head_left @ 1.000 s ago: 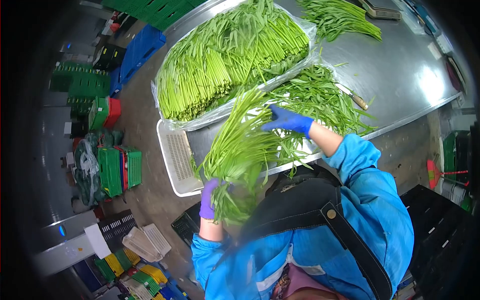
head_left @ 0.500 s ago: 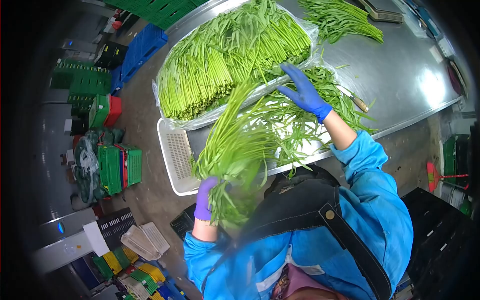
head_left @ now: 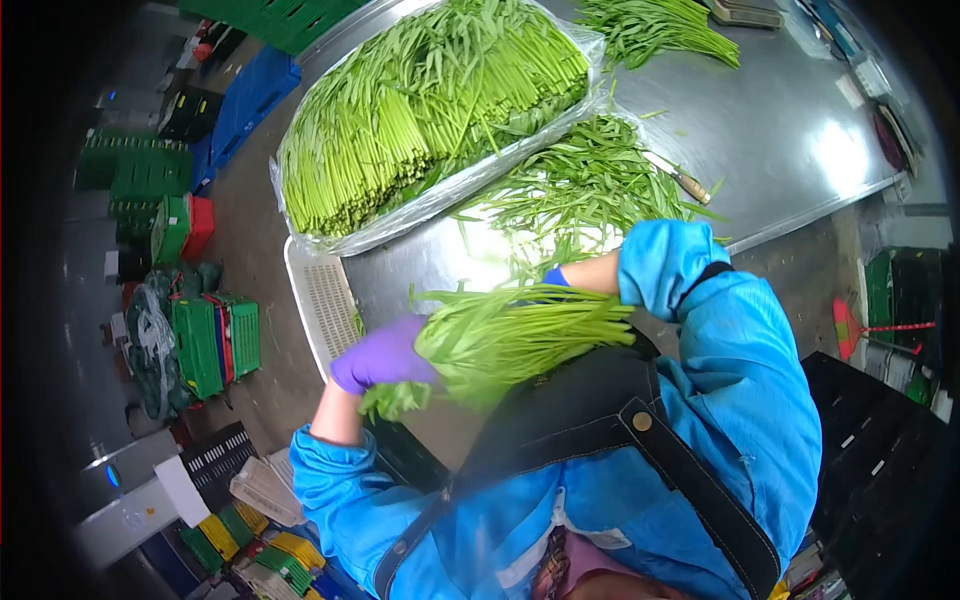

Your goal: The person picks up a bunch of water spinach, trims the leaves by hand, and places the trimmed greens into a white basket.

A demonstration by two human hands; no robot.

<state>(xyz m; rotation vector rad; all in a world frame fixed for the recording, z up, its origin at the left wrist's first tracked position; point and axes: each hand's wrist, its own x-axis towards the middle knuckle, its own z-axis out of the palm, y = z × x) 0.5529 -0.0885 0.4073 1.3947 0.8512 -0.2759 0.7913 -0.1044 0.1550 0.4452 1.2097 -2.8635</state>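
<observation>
My left hand (head_left: 385,355), in a purple glove, is closed around the leafy end of a bunch of water spinach (head_left: 525,335). The bunch lies sideways in front of my apron, its stems pointing right. Behind it, only a bit of blue glove on my right hand (head_left: 556,276) shows; its fingers are hidden by the greens. Beyond my hands, loose leaves and stems (head_left: 590,175) are scattered on the table. A knife (head_left: 690,186) with a wooden handle rests at their right edge.
A big stack of water spinach (head_left: 430,120) sits in clear plastic at the back. A white basket (head_left: 318,290) is at the table's left end. Another bunch (head_left: 665,30) lies at the far right on the metal table (head_left: 770,130). Crates (head_left: 200,345) stand on the floor to the left.
The bunch in my left hand has swung from upright to sideways, stems now pointing right. My right hand has come back from the stack's plastic edge to behind the bunch.
</observation>
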